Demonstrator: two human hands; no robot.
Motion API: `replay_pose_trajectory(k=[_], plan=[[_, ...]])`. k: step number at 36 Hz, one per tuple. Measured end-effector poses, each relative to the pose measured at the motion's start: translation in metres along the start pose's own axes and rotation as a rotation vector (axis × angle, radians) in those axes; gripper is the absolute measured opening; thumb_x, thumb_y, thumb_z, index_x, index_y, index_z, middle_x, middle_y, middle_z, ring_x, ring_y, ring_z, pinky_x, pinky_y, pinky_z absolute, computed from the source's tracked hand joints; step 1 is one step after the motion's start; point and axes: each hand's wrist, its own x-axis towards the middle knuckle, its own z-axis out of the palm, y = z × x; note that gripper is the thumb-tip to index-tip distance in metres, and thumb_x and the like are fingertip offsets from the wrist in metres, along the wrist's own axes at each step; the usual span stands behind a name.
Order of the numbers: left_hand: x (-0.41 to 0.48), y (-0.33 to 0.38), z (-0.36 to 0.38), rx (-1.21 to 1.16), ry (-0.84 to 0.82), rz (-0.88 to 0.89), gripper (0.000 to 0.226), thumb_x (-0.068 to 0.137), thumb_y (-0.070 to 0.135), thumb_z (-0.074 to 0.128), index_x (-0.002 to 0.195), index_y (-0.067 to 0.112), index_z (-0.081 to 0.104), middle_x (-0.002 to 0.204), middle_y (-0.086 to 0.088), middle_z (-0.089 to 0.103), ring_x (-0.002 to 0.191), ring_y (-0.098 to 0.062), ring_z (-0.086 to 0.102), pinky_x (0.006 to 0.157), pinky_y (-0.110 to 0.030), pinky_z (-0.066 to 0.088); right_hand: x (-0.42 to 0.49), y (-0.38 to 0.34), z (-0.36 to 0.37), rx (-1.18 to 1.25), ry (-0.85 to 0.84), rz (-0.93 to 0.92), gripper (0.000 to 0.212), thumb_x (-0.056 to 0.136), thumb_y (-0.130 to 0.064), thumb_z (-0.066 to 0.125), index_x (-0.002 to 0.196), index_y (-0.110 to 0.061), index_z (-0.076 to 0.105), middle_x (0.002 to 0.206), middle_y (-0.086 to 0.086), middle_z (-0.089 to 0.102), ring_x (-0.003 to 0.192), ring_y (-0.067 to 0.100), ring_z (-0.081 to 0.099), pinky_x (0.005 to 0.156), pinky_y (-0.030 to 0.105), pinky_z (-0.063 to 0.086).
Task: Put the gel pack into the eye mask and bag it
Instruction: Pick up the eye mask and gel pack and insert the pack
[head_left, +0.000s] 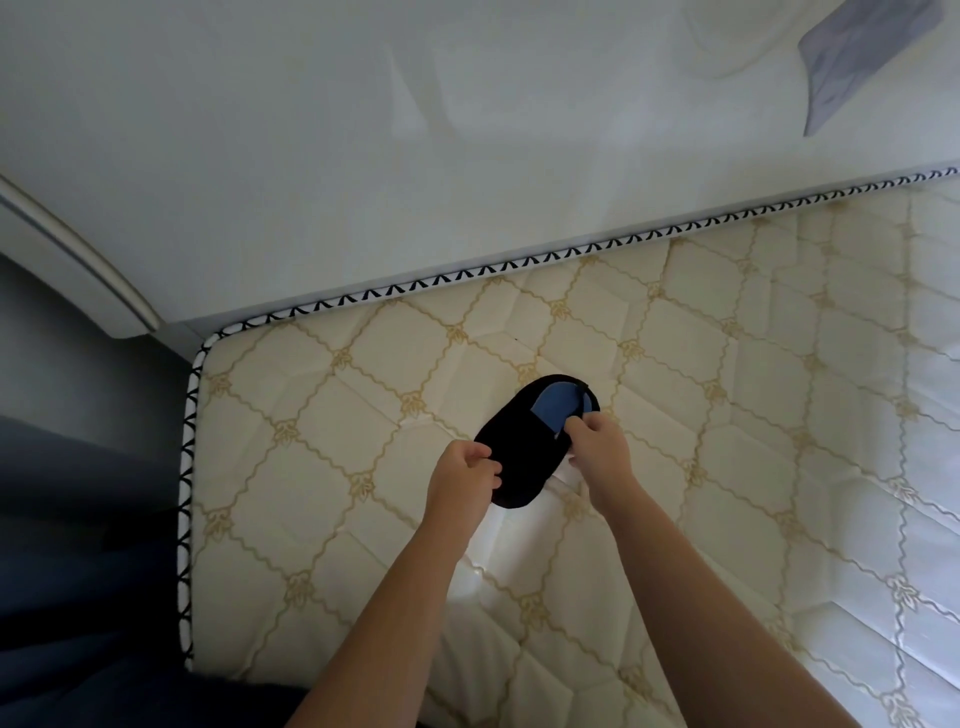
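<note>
A black eye mask (524, 447) lies on the quilted mattress (363, 467), slanting from near left to far right. A blue gel pack (558, 408) shows at the mask's far end, partly tucked inside it. My left hand (462, 480) pinches the mask's near left edge. My right hand (597, 447) pinches the mask's right edge beside the blue pack. Under the mask and between my wrists lies a clear plastic bag (511, 525), mostly hidden.
The mattress has a black-and-white zigzag piped edge (187, 467) at the left and along the far side against a white wall (363, 156). A dark floor gap (78, 519) lies left of the bed. A grey cloth (862, 57) hangs at the upper right.
</note>
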Motion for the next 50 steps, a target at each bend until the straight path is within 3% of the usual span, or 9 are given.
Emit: replay_pose_trajectory(k=[10,17,22,25,28,36,41,45,50], plan=[[-0.005,0.008,-0.004,-0.041,0.009,0.030,0.021,0.086,0.004,0.042,0.082,0.024,0.051,0.086,0.003,0.062,0.069,-0.005,0.059,0.055,-0.015,0.040,-0.012,-0.042,-0.001,0.048,-0.024,-0.080,0.023,0.081,-0.004,0.041,0.059,-0.010,0.043,0.058,0.008,0.051,0.064,0.023,0.046,0.064,0.035,0.034],[-0.006,0.005,-0.006,-0.049,0.015,0.022,0.022,0.085,0.003,0.041,0.083,0.022,0.052,0.084,0.002,0.062,0.068,-0.006,0.059,0.055,-0.015,0.038,-0.016,-0.060,-0.004,0.093,-0.034,-0.101,0.009,0.084,-0.005,0.041,0.080,-0.008,0.049,0.063,0.005,0.051,0.053,0.015,0.045,0.048,0.024,0.034],[-0.004,-0.001,-0.003,-0.014,0.016,0.003,0.019,0.087,0.001,0.040,0.091,0.015,0.052,0.083,0.001,0.061,0.068,-0.007,0.058,0.048,-0.009,0.040,-0.010,-0.051,-0.002,0.011,0.010,-0.097,0.014,0.084,-0.004,0.043,0.072,-0.010,0.044,0.067,0.011,0.048,0.056,0.019,0.043,0.051,0.025,0.033],[-0.003,-0.006,-0.002,-0.004,0.011,-0.018,0.017,0.087,0.001,0.041,0.096,0.011,0.052,0.087,-0.002,0.061,0.069,-0.008,0.058,0.045,-0.005,0.040,-0.007,-0.038,-0.001,-0.029,0.025,-0.037,0.006,0.083,-0.008,0.048,0.088,-0.009,0.050,0.071,0.009,0.048,0.059,0.018,0.043,0.051,0.025,0.033],[-0.002,-0.012,-0.001,0.007,0.005,-0.047,0.017,0.087,0.003,0.044,0.100,0.010,0.053,0.089,-0.002,0.062,0.073,-0.010,0.060,0.054,-0.014,0.037,-0.004,-0.025,-0.001,-0.013,0.037,0.011,0.021,0.084,-0.011,0.052,0.105,-0.009,0.049,0.084,0.004,0.052,0.064,0.013,0.047,0.052,0.025,0.036],[0.008,-0.030,0.002,0.083,-0.008,-0.119,0.011,0.087,0.009,0.047,0.097,0.014,0.049,0.087,-0.001,0.060,0.084,-0.018,0.060,0.057,-0.020,0.037,-0.007,-0.006,0.006,-0.191,-0.025,-0.069,0.005,0.082,-0.010,0.051,0.085,-0.013,0.054,0.071,-0.004,0.049,0.062,0.012,0.047,0.051,0.022,0.034],[0.012,-0.038,0.005,0.085,-0.008,-0.156,0.009,0.086,0.013,0.053,0.094,0.014,0.048,0.084,-0.003,0.059,0.081,-0.020,0.058,0.057,-0.022,0.038,-0.011,0.002,0.020,-0.162,-0.170,0.024,0.025,0.084,-0.008,0.048,0.103,0.003,0.060,0.079,0.007,0.057,0.067,0.015,0.054,0.062,0.029,0.041],[0.015,-0.041,0.007,0.094,0.013,-0.169,0.012,0.087,0.018,0.054,0.096,0.013,0.048,0.093,-0.010,0.064,0.082,-0.022,0.058,0.058,-0.023,0.040,-0.012,0.008,0.024,-0.168,-0.210,0.101,0.038,0.085,-0.009,0.049,0.123,-0.008,0.052,0.092,0.008,0.062,0.073,0.016,0.056,0.059,0.024,0.041],[0.018,-0.042,0.009,0.097,0.020,-0.179,0.015,0.087,0.013,0.052,0.100,0.006,0.052,0.088,-0.011,0.064,0.075,-0.021,0.057,0.058,-0.024,0.040,-0.014,0.011,0.025,-0.193,-0.210,0.096,0.041,0.084,-0.008,0.049,0.125,-0.008,0.050,0.098,0.009,0.061,0.079,0.019,0.056,0.062,0.026,0.042]])
